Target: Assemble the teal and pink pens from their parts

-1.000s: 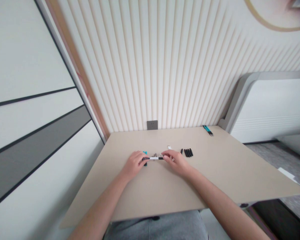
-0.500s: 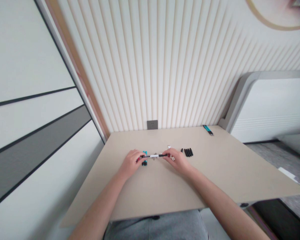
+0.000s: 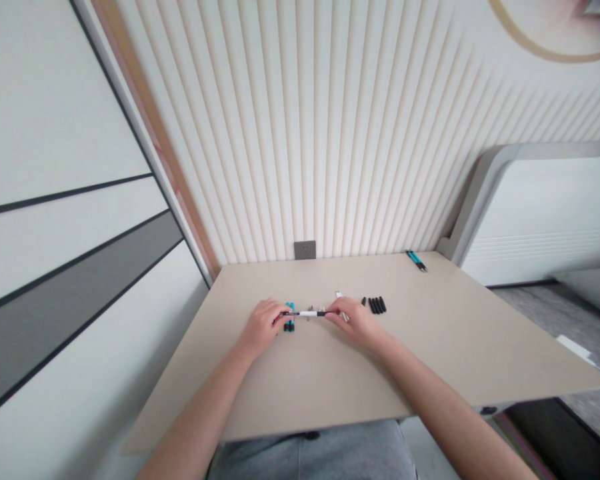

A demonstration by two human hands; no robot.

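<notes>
Above the counter, left hand and right hand gripped the ends of a pen, the left having shifted outward, exposing more of two teal pens.

Desk clear at center right and bottom center between the forearms. Pen spanning left hand to right hand bars mid-frame; black tubes just right. Wall blocks behind.
</notes>
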